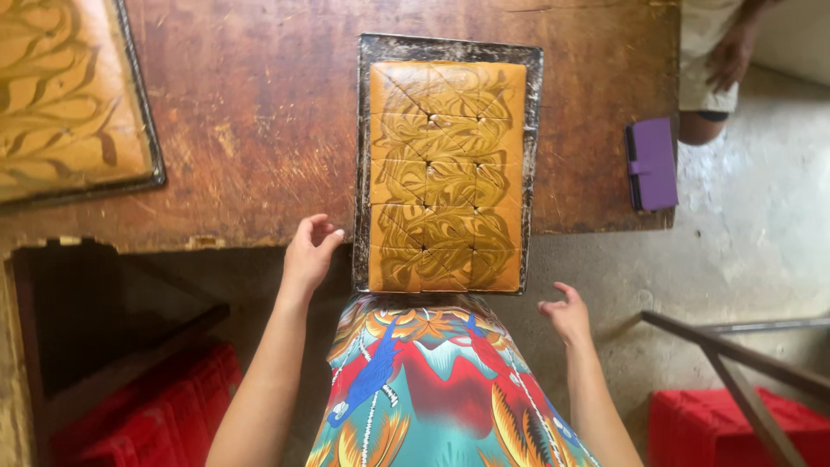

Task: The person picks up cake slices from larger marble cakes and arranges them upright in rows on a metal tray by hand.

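A dark rectangular baking tray point(533, 156) lies on a worn wooden table point(259, 112), its near end sticking out over the table edge towards me. It holds a golden slab with brown marbled swirls point(445, 173), scored into squares. My left hand point(309, 252) hovers just left of the tray's near corner, fingers apart, holding nothing. My right hand point(566, 313) is below and right of the tray's near right corner, fingers loosely curled and empty.
A second tray of swirled slab point(69, 95) sits at the far left. A purple wallet point(652, 164) lies near the table's right edge. Another person's hand point(731, 56) is at the top right. Red crates point(735, 428) stand on the floor, with a metal bar point(735, 355) above them.
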